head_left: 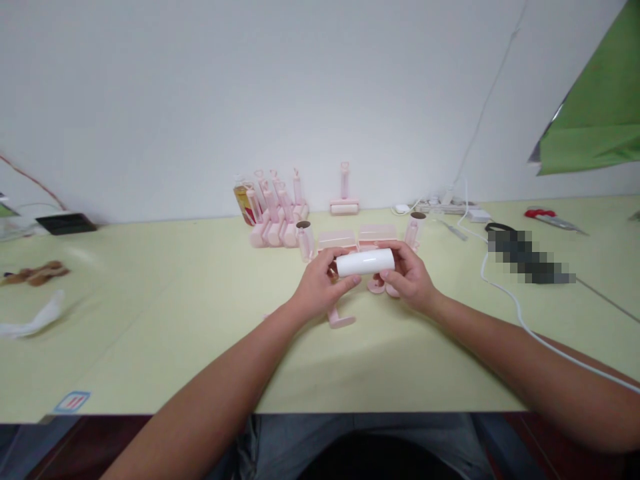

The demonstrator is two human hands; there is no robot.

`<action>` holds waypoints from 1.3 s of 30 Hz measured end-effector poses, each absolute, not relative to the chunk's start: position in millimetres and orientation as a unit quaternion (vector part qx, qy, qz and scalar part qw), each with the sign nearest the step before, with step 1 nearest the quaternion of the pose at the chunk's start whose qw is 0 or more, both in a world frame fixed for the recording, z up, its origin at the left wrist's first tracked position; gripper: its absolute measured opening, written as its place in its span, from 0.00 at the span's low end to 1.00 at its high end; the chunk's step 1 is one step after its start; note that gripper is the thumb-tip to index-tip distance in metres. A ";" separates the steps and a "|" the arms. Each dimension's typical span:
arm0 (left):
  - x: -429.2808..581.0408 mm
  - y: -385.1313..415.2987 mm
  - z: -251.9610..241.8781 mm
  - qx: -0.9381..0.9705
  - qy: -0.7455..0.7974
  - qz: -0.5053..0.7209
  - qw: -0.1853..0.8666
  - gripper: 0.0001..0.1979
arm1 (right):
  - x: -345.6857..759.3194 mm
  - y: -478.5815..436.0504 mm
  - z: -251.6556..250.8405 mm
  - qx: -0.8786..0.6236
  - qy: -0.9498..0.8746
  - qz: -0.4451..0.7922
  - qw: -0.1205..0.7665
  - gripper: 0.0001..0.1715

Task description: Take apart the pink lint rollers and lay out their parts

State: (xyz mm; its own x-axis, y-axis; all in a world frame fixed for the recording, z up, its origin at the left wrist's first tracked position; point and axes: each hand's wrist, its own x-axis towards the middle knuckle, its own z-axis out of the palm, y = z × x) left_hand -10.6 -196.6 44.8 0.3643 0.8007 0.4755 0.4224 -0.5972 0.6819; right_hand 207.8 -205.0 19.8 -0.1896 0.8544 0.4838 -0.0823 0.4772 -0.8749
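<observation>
A white lint roller refill (366, 263) lies level between my two hands, above the table. My left hand (324, 280) is closed around its left end, thumb along the lower side. At the other end my right hand (407, 277) grips it with thumb and fingers. Below the left hand rests a pale pink roller handle part (341, 321). Round pink pieces (377, 286) lie under the roll, partly hidden. Just behind the hands are two pink covers (377, 232) and two upright pink cylinders (305, 241) with dark tops, one on each side.
Several pink lint rollers (273, 230) stand at the back left beside a yellow package (245, 203). One more lint roller (345, 200) stands near the wall. White cable (517, 310) runs along the right, near scissors (547, 215) with red handles. A phone-like black object (66, 223) lies far left.
</observation>
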 end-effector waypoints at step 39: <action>-15.7 -188.7 41.4 0.733 0.435 0.447 0.270 0.13 | 240.0 -164.1 11.6 -0.552 -0.678 0.186 0.449 0.18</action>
